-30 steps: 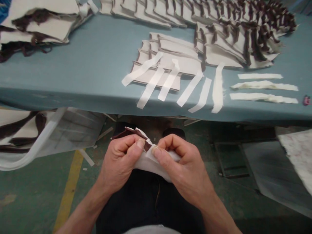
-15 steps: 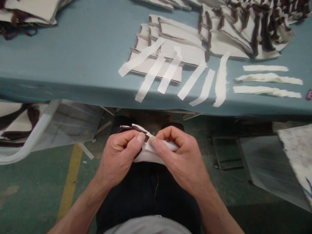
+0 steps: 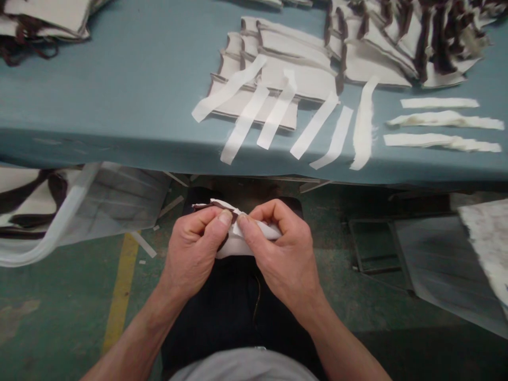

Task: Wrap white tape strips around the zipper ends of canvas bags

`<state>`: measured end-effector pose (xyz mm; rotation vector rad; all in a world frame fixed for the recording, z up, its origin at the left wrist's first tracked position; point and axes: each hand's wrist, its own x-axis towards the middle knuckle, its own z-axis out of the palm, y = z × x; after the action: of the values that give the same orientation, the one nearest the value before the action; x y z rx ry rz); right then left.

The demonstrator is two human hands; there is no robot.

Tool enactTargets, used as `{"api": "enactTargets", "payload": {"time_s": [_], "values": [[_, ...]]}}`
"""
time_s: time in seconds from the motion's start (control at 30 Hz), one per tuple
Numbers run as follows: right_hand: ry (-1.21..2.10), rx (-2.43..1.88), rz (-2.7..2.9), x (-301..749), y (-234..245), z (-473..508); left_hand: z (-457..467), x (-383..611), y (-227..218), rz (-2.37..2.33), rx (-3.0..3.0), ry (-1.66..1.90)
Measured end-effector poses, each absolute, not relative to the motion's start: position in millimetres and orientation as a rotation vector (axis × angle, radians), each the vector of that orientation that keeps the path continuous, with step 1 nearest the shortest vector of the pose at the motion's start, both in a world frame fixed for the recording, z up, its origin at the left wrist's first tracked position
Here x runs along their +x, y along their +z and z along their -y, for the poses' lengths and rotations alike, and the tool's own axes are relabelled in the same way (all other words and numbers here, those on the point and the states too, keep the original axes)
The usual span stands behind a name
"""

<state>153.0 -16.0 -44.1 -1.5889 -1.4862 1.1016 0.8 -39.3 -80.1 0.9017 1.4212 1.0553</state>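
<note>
Over my lap, both hands pinch a white fabric piece with dark brown edging [image 3: 234,248]. My left hand [image 3: 196,246] is closed on its brown edge, thumb on top. My right hand [image 3: 280,243] is closed just beside it, thumb and forefinger pressed on the white cloth and on a short white flap between the thumbs. The thumbs nearly meet. Part of the piece is hidden beneath my fingers. Beyond my hands, several white strips [image 3: 278,116] lie across a stack of white pieces with brown edges [image 3: 297,79] and hang toward the table's front edge.
The blue-green table [image 3: 138,100] spans the view. More strips [image 3: 440,120] lie at right, below a heap of brown-edged pieces [image 3: 381,58]. Another pile [image 3: 55,16] sits far left. A plastic bin [image 3: 75,206] stands below left; a grey container [image 3: 440,264] stands right. Scraps [image 3: 143,244] litter the floor.
My hands have drawn slightly closer together, the right one shifting a little left, with the fabric piece still pinched between them. The camera view has shifted slightly.
</note>
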Motion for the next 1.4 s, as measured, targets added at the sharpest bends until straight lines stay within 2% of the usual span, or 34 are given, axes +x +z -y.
{"api": "enactTargets", "payload": {"time_s": [0.43,0.63,0.9,1.13,1.4], "values": [[1.105,-1.586,1.31,135,-55,15,36,10,-80,-1.269,0.618,1.181],[1.087,-1.6,1.326,134,-59,16,39,-2,-85,-1.087,0.653,1.124],[1.151,-1.527,1.244,130,-56,22,43,-2,-84,-1.093,0.748,1.155],[1.373,-1.469,1.188,134,-59,23,49,3,-85,-1.285,0.819,1.175],[1.532,-1.427,1.068,129,-68,30,42,23,-61,-1.647,1.142,1.209]]}}
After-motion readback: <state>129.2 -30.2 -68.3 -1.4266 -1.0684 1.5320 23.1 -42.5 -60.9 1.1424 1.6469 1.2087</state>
